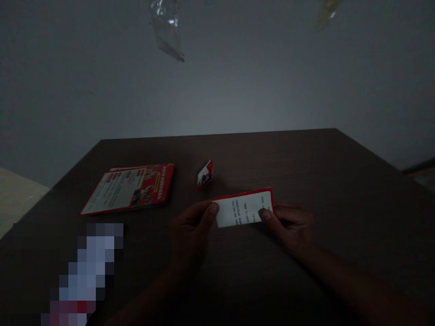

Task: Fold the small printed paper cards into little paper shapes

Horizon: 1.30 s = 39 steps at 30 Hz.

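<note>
Between my two hands, over the table, is a white sheet of printed paper [243,209] with a red border, perhaps folded; I cannot tell. My left hand [193,228] pinches its left end, thumb on top. At the right end my right hand [288,226] grips it with the thumb over the printed face and the other fingers curled behind. Just beyond the paper, a small folded red and white paper piece [205,176] stands tilted on the table. To the left lies a stack of red and white printed sheets [127,189].
The dark wood-grain table [272,158] ends at a grey wall [254,72]. A clear plastic bag [168,27] hangs on the wall, and a yellowish item [328,13] is up at the right. A pixelated bright object [86,271] lies at the lower left.
</note>
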Each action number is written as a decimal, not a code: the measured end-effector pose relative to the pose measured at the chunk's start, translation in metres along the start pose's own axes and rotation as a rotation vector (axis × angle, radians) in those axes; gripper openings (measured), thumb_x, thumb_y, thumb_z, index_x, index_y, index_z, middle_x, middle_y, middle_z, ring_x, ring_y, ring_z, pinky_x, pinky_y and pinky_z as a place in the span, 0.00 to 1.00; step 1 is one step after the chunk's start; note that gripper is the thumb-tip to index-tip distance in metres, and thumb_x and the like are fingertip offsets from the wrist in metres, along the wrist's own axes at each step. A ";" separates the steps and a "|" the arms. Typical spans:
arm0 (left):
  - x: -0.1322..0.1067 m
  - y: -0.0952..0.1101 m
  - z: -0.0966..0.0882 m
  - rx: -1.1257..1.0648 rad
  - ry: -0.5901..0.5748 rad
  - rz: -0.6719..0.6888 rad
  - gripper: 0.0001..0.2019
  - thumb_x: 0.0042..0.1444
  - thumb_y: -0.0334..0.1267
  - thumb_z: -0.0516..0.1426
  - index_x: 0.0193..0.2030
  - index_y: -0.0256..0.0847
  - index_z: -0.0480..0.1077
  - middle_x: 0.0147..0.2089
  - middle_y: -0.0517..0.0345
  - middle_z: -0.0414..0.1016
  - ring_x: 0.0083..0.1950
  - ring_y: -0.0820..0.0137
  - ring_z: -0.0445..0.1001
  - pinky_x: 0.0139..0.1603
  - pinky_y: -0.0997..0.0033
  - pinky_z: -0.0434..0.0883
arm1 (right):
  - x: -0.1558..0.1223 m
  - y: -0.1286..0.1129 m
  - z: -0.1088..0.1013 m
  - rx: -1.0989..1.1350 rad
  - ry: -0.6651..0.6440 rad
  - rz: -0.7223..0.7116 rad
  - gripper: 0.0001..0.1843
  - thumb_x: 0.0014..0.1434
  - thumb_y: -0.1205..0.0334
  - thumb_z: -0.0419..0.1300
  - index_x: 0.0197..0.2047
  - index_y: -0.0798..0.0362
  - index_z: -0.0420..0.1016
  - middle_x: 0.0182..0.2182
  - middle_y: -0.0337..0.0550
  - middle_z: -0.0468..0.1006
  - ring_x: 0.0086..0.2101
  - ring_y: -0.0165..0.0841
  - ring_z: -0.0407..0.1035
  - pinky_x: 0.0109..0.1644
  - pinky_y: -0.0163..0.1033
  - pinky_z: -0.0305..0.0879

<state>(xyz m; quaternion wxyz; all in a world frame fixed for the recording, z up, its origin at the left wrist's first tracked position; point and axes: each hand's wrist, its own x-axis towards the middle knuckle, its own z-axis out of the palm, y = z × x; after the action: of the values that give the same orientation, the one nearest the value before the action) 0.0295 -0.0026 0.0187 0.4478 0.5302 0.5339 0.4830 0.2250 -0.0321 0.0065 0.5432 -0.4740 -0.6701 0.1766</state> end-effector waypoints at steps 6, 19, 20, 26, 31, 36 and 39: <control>0.001 -0.003 0.001 -0.004 0.024 0.010 0.14 0.49 0.48 0.60 0.33 0.39 0.77 0.27 0.56 0.78 0.29 0.67 0.76 0.24 0.75 0.70 | 0.002 -0.002 -0.001 -0.020 0.000 -0.023 0.19 0.57 0.63 0.57 0.16 0.55 0.69 0.13 0.37 0.66 0.15 0.24 0.58 0.18 0.31 0.53; 0.000 -0.006 0.001 -0.071 0.000 -0.051 0.15 0.49 0.49 0.59 0.33 0.37 0.76 0.25 0.57 0.76 0.28 0.69 0.74 0.24 0.76 0.69 | 0.001 -0.002 0.000 -0.006 -0.012 0.008 0.20 0.58 0.58 0.57 0.16 0.55 0.70 0.12 0.38 0.65 0.16 0.26 0.59 0.18 0.32 0.54; 0.000 -0.006 0.001 -0.073 0.002 -0.055 0.15 0.49 0.49 0.59 0.33 0.37 0.76 0.24 0.58 0.75 0.27 0.69 0.74 0.24 0.77 0.69 | 0.001 -0.002 0.000 -0.007 -0.014 0.009 0.20 0.58 0.58 0.57 0.16 0.55 0.70 0.12 0.38 0.65 0.15 0.25 0.59 0.18 0.32 0.53; -0.001 -0.005 0.001 -0.047 0.024 -0.055 0.14 0.49 0.48 0.60 0.32 0.37 0.76 0.19 0.60 0.72 0.26 0.70 0.72 0.23 0.78 0.67 | 0.001 -0.002 0.000 -0.009 -0.012 0.013 0.20 0.58 0.58 0.57 0.17 0.56 0.70 0.13 0.38 0.66 0.15 0.24 0.57 0.18 0.31 0.52; -0.001 -0.010 0.002 -0.095 0.037 -0.047 0.13 0.49 0.47 0.60 0.33 0.38 0.76 0.19 0.60 0.71 0.27 0.69 0.73 0.23 0.77 0.68 | 0.001 -0.001 0.001 0.001 -0.013 0.016 0.20 0.58 0.59 0.57 0.16 0.56 0.70 0.14 0.38 0.66 0.15 0.24 0.57 0.18 0.31 0.51; -0.002 -0.010 0.002 -0.069 0.047 -0.050 0.14 0.49 0.47 0.60 0.33 0.38 0.76 0.17 0.61 0.70 0.23 0.70 0.72 0.20 0.78 0.67 | 0.002 -0.002 0.001 0.027 -0.009 0.008 0.21 0.58 0.59 0.57 0.15 0.56 0.68 0.13 0.37 0.65 0.14 0.23 0.55 0.17 0.31 0.50; -0.002 -0.007 0.003 -0.080 0.046 -0.044 0.13 0.48 0.47 0.60 0.33 0.38 0.76 0.15 0.63 0.67 0.23 0.70 0.72 0.21 0.77 0.67 | 0.001 -0.002 0.001 0.035 -0.009 0.005 0.20 0.58 0.60 0.57 0.16 0.56 0.69 0.13 0.37 0.65 0.15 0.23 0.55 0.17 0.31 0.50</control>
<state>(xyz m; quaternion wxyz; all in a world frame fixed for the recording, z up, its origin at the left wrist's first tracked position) 0.0311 -0.0038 0.0110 0.4671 0.4886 0.5358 0.5060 0.2235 -0.0315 0.0080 0.5479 -0.4652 -0.6684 0.1916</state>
